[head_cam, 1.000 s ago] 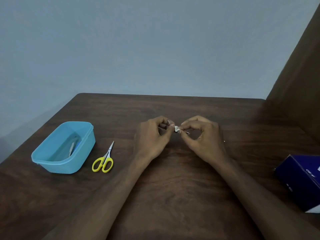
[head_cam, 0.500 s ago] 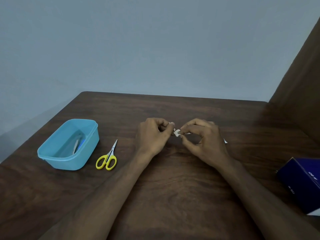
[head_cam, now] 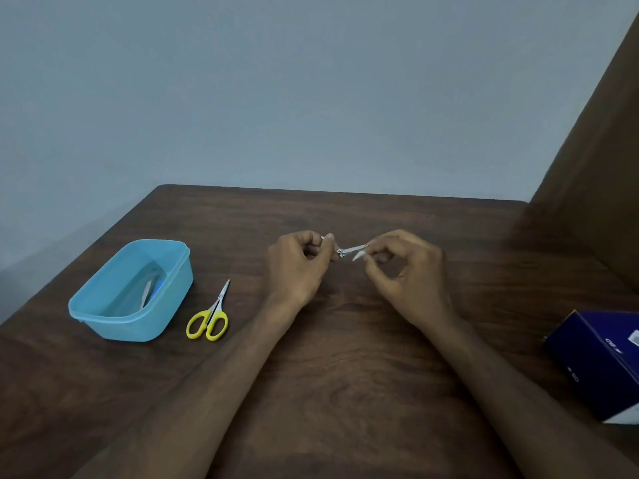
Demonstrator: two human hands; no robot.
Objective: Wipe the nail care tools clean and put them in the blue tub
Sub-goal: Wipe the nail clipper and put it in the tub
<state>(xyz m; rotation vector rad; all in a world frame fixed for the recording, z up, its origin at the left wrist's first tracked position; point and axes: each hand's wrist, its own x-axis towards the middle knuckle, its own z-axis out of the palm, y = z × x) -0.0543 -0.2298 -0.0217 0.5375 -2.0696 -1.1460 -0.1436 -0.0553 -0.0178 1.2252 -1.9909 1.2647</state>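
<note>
My left hand [head_cam: 299, 267] pinches one end of a small silver nail clipper [head_cam: 349, 250] above the middle of the table. My right hand [head_cam: 406, 271] pinches a small white wipe [head_cam: 359, 256] at the clipper's other end. The blue tub [head_cam: 103, 314] stands at the left and holds a metal tool [head_cam: 147, 292] beside something blue. Small scissors with yellow handles [head_cam: 210, 318] lie shut on the table just right of the tub.
A dark blue box [head_cam: 601, 361] sits at the right edge of the dark wooden table [head_cam: 345, 392]. A brown wooden panel [head_cam: 594, 174] rises along the far right. A plain grey wall stands behind the table.
My right hand has slid the wipe rightward along the clipper, so more of its silver length shows between my hands. The view has shifted slightly to the left.
</note>
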